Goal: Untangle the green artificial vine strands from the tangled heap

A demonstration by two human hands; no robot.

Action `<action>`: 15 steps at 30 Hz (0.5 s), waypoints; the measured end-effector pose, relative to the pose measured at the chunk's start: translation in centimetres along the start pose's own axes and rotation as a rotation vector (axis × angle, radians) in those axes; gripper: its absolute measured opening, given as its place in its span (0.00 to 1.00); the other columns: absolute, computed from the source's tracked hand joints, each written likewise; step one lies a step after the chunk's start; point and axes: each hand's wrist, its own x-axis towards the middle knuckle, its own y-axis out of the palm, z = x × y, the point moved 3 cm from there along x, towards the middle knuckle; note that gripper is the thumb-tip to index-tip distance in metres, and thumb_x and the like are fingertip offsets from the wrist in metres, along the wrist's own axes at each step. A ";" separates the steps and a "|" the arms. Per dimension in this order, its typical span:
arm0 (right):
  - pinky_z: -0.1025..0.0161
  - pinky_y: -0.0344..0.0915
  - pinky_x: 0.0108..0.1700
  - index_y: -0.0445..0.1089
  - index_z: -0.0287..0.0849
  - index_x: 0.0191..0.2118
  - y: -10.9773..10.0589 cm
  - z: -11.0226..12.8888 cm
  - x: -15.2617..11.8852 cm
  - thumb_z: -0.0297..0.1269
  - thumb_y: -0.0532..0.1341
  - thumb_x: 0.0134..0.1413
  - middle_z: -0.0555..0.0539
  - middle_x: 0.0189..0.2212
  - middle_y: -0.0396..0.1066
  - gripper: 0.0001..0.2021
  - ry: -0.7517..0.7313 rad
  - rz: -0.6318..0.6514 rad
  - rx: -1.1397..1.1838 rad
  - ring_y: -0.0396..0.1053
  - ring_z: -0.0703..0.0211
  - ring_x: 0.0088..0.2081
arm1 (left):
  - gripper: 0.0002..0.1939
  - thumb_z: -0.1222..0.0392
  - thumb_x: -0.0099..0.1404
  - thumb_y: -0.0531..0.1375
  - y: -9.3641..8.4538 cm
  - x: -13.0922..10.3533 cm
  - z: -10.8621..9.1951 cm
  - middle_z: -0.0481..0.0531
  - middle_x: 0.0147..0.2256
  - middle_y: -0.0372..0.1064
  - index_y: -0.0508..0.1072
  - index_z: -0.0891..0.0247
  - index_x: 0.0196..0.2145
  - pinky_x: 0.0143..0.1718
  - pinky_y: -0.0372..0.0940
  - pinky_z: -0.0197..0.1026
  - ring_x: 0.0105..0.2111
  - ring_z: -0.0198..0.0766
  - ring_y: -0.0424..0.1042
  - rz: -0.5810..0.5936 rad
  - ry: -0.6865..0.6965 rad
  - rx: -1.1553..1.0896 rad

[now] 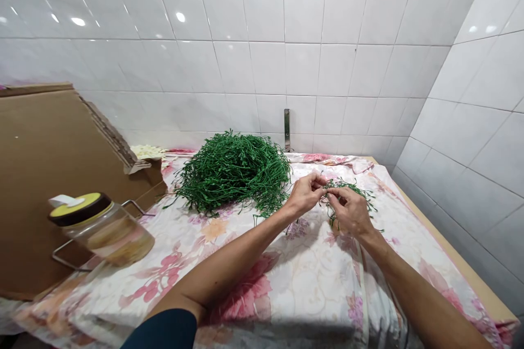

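Note:
My left hand (307, 194) and my right hand (347, 208) meet over the right part of the cloth, fingertips pinched close together. Whatever lies between the fingertips is too small to make out. Just behind and beside my right hand lies a small bunch of thin green stems (362, 193), partly hidden by the hand. A large tangled heap of green stems (235, 172) rests on the cloth to the left of my left hand, with some loose strands at its front edge.
A flowered cloth (311, 283) covers the table. At the left stand a jar with a yellow and black lid (117, 234) and a cardboard box (53, 174). A metal bracket (287, 130) is on the tiled wall behind.

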 end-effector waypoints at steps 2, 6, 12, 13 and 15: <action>0.62 0.70 0.34 0.80 0.43 0.40 0.0 -0.1 0.1 0.36 0.61 0.61 0.44 0.36 0.79 0.10 0.009 0.004 0.026 0.72 0.59 0.29 | 0.13 0.59 0.57 0.67 -0.1 -0.1 -0.1 0.49 0.29 0.73 0.75 0.66 0.39 0.29 0.63 0.32 0.28 0.31 0.70 0.006 0.007 -0.009; 0.61 0.70 0.35 0.80 0.42 0.40 0.0 -0.6 0.3 0.38 0.60 0.61 0.43 0.37 0.79 0.11 0.031 0.038 0.031 0.73 0.58 0.31 | 0.13 0.59 0.57 0.67 0.0 -0.2 -0.2 0.50 0.30 0.74 0.75 0.66 0.39 0.30 0.64 0.33 0.29 0.32 0.71 0.013 0.004 0.011; 0.61 0.67 0.35 0.78 0.41 0.38 -0.1 -0.5 0.0 0.41 0.60 0.60 0.44 0.35 0.79 0.11 0.101 0.036 0.040 0.70 0.59 0.28 | 0.11 0.62 0.57 0.65 0.2 -0.3 -0.4 0.50 0.30 0.74 0.75 0.66 0.39 0.29 0.65 0.33 0.28 0.32 0.72 -0.018 -0.021 -0.019; 0.61 0.66 0.34 0.77 0.41 0.38 0.0 -0.5 0.0 0.41 0.61 0.60 0.45 0.34 0.79 0.11 0.116 0.035 0.046 0.68 0.60 0.26 | 0.11 0.63 0.57 0.65 0.2 -0.3 -0.5 0.50 0.30 0.74 0.75 0.66 0.38 0.29 0.65 0.33 0.28 0.32 0.72 -0.023 -0.024 -0.022; 0.61 0.65 0.33 0.76 0.41 0.37 0.1 -0.6 -0.1 0.43 0.62 0.59 0.46 0.32 0.77 0.11 0.158 0.036 0.073 0.66 0.60 0.25 | 0.10 0.63 0.56 0.65 0.2 -0.3 -0.7 0.50 0.30 0.74 0.75 0.66 0.38 0.29 0.65 0.33 0.28 0.32 0.72 -0.027 -0.026 -0.024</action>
